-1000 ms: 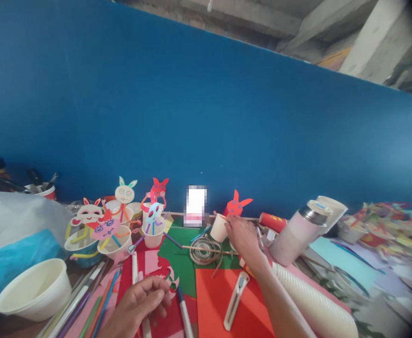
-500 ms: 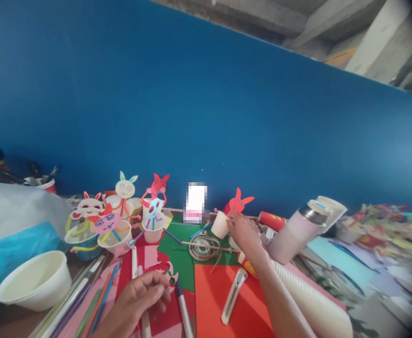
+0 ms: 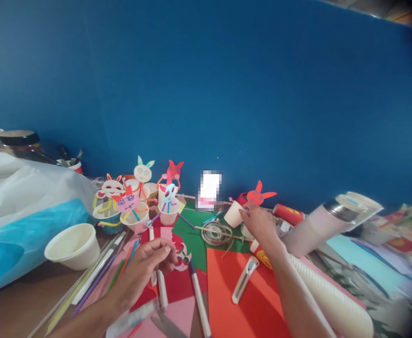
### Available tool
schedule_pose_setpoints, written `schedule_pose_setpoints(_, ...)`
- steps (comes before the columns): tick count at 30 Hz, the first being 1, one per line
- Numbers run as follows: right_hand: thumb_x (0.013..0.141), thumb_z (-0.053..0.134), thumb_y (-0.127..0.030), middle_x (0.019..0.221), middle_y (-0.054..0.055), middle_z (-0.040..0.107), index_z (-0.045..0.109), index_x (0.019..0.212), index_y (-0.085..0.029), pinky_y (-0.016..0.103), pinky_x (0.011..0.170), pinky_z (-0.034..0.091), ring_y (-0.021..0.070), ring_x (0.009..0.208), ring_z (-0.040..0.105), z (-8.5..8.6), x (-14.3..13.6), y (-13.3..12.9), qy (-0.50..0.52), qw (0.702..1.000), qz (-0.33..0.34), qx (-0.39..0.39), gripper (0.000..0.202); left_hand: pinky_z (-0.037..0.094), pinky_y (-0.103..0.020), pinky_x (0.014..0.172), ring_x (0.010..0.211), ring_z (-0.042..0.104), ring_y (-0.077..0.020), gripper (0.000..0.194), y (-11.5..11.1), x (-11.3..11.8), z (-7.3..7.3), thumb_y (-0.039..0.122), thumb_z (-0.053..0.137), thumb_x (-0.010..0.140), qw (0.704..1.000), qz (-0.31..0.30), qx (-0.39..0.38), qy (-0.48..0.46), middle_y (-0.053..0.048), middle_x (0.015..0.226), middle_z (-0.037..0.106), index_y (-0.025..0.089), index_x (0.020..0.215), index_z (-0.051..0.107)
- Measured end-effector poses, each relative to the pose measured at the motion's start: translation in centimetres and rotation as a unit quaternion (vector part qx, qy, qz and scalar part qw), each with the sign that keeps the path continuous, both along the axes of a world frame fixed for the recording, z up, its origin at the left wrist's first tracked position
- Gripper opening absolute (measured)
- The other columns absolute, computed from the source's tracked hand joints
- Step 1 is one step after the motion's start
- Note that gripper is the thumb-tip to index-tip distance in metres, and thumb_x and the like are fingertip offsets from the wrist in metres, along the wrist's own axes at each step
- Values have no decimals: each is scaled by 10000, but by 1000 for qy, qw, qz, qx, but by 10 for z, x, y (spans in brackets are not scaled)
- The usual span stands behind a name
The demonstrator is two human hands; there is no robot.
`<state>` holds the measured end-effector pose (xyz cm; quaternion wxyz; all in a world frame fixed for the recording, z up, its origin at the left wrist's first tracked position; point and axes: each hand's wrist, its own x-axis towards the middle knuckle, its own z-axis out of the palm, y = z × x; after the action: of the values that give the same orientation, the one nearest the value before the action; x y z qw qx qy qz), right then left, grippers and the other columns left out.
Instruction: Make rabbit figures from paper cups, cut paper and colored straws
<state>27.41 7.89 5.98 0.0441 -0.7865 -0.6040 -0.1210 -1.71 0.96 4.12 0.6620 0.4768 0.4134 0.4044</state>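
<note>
My right hand (image 3: 262,226) reaches to the back of the table, its fingers closed at the rim of a small white paper cup (image 3: 234,214), which is tilted. A red paper rabbit head (image 3: 258,194) shows just behind that hand. My left hand (image 3: 156,256) hovers over red and pink paper, fingers loosely bent and apart, with nothing visible in them. Beside its fingertips lies a pink paper cutout (image 3: 182,260). A white utility knife (image 3: 245,280) rests on the orange-red sheet (image 3: 227,270) between my forearms. Nearby is a coil of cord (image 3: 214,233).
Several paper-animal figures in cups (image 3: 134,213) stand at the back left, near a white bowl (image 3: 73,246). A stack of paper cups (image 3: 332,295) and a thermos (image 3: 314,227) lie beyond my right forearm. A lit phone (image 3: 209,190) leans against the blue wall (image 3: 206,94).
My view has tilted down and turned left, so things sit further right in the picture. My right hand stays at the paper cup. The left hand keeps its loose bend.
</note>
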Motion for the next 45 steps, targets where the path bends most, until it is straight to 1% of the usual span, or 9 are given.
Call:
schedule_pose_setpoints(9,840,431,-371,831,78,665,593,988,-222,292,607,355,252,767,609,19,-5,-11,28,999,1,22,265,419,-247,584,601,552,-129,195,10,-8,-8,318,519,780,996,69,47,16,-20,686,631,153,831,610)
schedule_pose_setpoints(11,852,410,-355,877,62,657,586,1001,-230,279,631,345,229,805,594,24,-20,-19,48,997,42,31,263,422,-242,574,593,551,-124,182,14,-11,-11,311,523,778,994,83,68,28,-15,697,626,157,820,610)
schedule_pose_setpoints(13,874,358,-268,916,71,646,607,936,-195,272,661,336,209,842,575,24,-39,-27,104,980,170,27,266,425,-239,568,580,542,-114,173,17,-14,-14,310,518,785,991,98,84,33,-7,710,618,166,826,606)
schedule_pose_setpoints(18,805,478,-263,774,-14,672,651,739,-232,206,616,342,132,738,594,0,-86,-37,132,944,296,-69,188,434,-232,558,563,533,-110,176,21,-17,-19,314,518,789,988,128,86,24,2,693,619,186,873,606)
schedule_pose_setpoints(27,727,547,-433,630,74,658,647,606,-170,251,514,304,207,605,592,-41,-109,-40,129,937,297,-133,306,409,-215,506,511,506,-98,186,22,-15,-23,327,512,788,992,115,48,-20,5,648,608,172,820,610)
schedule_pose_setpoints(34,773,512,-245,701,10,655,627,699,-184,204,542,331,136,652,579,-30,-105,-38,205,912,333,-125,149,409,-225,511,544,515,-116,223,23,-15,-26,378,541,752,993,114,35,25,-3,675,608,174,778,626)
schedule_pose_setpoints(37,795,495,-222,736,-40,642,613,758,-205,158,550,351,89,663,565,-14,-94,-38,287,878,365,-118,125,418,-229,548,636,546,-142,221,25,-17,-28,375,565,740,993,105,24,57,-14,694,617,181,827,628)
schedule_pose_setpoints(42,782,506,-217,684,-22,602,606,771,-176,169,527,365,100,609,527,-3,-86,-40,495,768,378,-152,109,440,-248,584,718,566,-166,293,18,-15,-19,367,572,742,998,50,-23,9,-38,740,637,189,972,605)
schedule_pose_setpoints(45,768,518,-198,671,-24,586,612,771,-173,174,532,365,94,586,504,-3,-88,-42,519,745,383,-172,97,431,-234,538,651,565,-145,287,13,-11,-14,353,571,746,997,2,-67,-24,-33,721,634,185,978,589)
